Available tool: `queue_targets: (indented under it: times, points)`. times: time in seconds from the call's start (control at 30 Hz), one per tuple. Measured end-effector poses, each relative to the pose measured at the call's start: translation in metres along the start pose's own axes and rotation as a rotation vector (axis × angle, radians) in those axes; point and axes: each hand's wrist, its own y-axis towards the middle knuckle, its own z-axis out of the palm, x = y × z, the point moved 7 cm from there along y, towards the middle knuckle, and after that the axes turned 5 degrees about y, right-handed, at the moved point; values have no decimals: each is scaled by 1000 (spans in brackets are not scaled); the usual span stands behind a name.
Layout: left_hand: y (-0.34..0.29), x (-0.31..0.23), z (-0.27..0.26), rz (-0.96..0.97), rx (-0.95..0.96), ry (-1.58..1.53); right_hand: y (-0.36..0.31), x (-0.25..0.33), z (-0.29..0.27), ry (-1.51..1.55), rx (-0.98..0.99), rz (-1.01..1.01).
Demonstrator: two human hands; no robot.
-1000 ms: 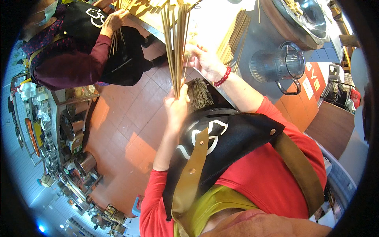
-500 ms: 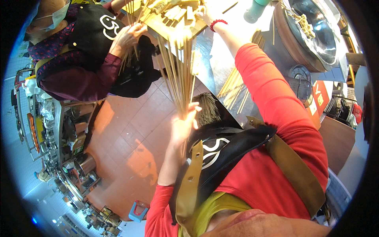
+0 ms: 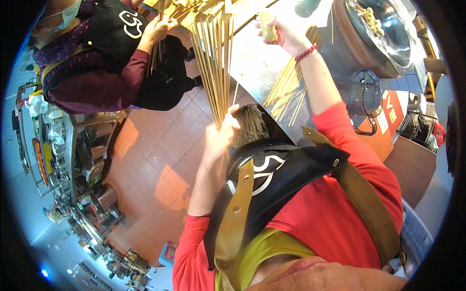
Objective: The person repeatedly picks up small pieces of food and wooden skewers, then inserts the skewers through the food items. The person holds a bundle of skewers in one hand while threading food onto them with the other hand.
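My left hand is closed around the lower ends of a fanned bundle of long thin wooden skewers, which points up and away from me. One skewer stands apart at the bundle's right side. Over the metal table, my right hand grips a pale yellow piece of food whose exact kind I cannot make out. At the far edge, similar pale pieces lie in bright glare. More loose skewers rest on the table below my right forearm.
A co-worker's hand holds skewers at the far left. A dense skewer bundle stands beside the table edge near my apron. On the right are a large metal basin with skewered food and a clear jug. Shelves with pots line the left.
My right hand has drawn back from the far food pieces, rightward and nearer, with one pale piece in it. My left hand and its skewers have shifted slightly up and left.
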Motion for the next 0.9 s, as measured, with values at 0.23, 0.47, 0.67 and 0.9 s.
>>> queue_targets:
  times: [0.23, 0.47, 0.67, 0.9]
  points:
    - [-16, -3, 13, -64, -2, 116, -79, 22, 96, 177, 109, -92]
    - [-25, -6, 9, 14, -87, 93, -100, 37, 106, 14, 103, -228]
    - [-27, -2, -3, 66, -193, -18, -106, 20, 89, 72, 47, -125]
    - [-31, 0, -6, 92, -168, 100, -97, 21, 75, 687, 164, -49]
